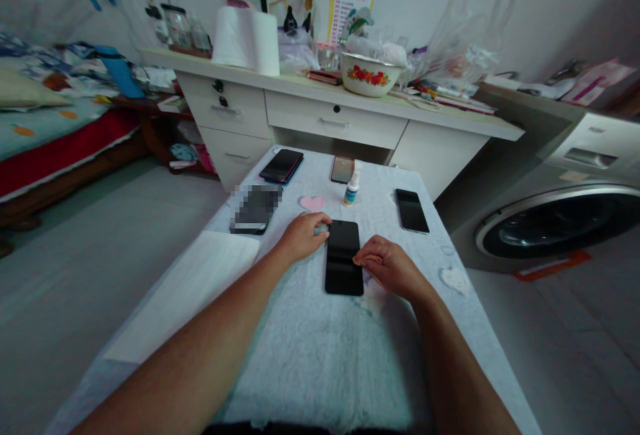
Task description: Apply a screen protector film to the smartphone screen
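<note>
A black smartphone lies screen up on the cloth-covered table, between my two hands. My left hand is at its upper left edge, thumb and forefinger curled against the side. A small greyish patch shows between those fingers; what it is I cannot tell. Over the phone's right edge, my right hand is closed in a pinch. Something orange-brown shows at its fingertips, too small to name. Just beyond the phone stands a small white spray bottle with a blue and yellow label.
Other phones lie around: a stacked pair at far left, a partly pixelated dark device, a brown-edged phone and a black phone at right. White paper lies left. Beyond are a white desk and a washing machine.
</note>
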The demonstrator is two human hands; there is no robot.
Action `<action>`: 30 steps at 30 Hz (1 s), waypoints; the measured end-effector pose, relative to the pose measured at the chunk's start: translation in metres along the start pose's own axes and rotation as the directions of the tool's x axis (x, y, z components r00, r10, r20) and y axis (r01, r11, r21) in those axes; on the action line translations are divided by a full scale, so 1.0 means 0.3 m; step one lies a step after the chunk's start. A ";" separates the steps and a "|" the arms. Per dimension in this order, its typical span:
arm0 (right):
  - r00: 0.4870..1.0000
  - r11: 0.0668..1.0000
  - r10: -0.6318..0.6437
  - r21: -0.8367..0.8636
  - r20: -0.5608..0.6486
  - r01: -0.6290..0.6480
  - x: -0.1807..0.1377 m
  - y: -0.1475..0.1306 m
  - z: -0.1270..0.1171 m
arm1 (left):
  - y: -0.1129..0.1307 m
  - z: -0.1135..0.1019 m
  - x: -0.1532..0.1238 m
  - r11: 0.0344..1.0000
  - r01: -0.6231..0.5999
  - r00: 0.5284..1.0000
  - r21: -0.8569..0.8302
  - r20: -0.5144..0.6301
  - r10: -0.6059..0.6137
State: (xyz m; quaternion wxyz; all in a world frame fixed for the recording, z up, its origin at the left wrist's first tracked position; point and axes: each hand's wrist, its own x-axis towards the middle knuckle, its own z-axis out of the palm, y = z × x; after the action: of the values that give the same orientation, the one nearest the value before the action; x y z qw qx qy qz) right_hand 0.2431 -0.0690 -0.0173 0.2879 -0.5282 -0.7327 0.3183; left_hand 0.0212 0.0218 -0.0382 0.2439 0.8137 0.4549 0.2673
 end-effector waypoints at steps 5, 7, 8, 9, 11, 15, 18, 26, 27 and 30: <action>0.993 0.996 -0.024 -0.083 -0.119 0.014 0.031 0.011 0.018 | 0.003 -0.001 0.000 1.000 0.011 1.000 -0.003 0.006 -0.011; 0.984 0.994 -0.041 -0.111 -0.174 0.022 0.044 0.020 0.024 | 0.003 0.000 0.000 1.000 0.011 1.000 -0.004 0.006 -0.011; 0.979 0.991 -0.049 -0.131 -0.196 0.023 0.051 0.026 0.028 | 0.003 0.000 0.000 1.000 0.011 1.000 -0.006 0.005 -0.011; 0.973 0.989 -0.059 -0.149 -0.222 0.026 0.058 0.033 0.031 | 0.002 0.002 0.001 1.000 0.010 1.000 -0.009 0.004 -0.010; 0.962 0.982 -0.073 -0.189 -0.265 0.022 0.073 0.047 0.036 | -0.001 0.004 0.002 1.000 0.010 1.000 -0.015 0.003 -0.010; 0.943 0.970 -0.089 -0.243 -0.320 0.009 0.095 0.066 0.042 | -0.001 0.004 0.002 1.000 0.012 1.000 -0.018 0.006 -0.012; 0.934 0.971 -0.079 -0.240 -0.347 -0.007 0.100 0.070 0.042 | 0.005 -0.001 0.001 1.000 0.003 1.000 0.000 0.008 -0.003; 0.975 0.992 -0.024 -0.129 -0.220 -0.004 0.069 0.049 0.026 | -0.001 0.002 0.002 1.000 -0.013 1.000 0.011 0.009 0.012; 0.981 0.994 -0.018 -0.107 -0.194 -0.003 0.061 0.042 0.023 | -0.003 0.003 0.002 1.000 -0.011 1.000 0.009 0.008 0.011; 0.995 0.998 -0.026 -0.051 -0.100 0.021 0.036 0.019 0.015 | -0.005 0.005 0.004 1.000 -0.006 1.000 0.003 0.004 0.006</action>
State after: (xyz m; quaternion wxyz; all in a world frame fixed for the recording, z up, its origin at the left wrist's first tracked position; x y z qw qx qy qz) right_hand 0.2399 -0.0580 -0.0236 0.3148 -0.5417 -0.7313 0.2695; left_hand 0.0219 0.0232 -0.0400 0.2431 0.8159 0.4524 0.2656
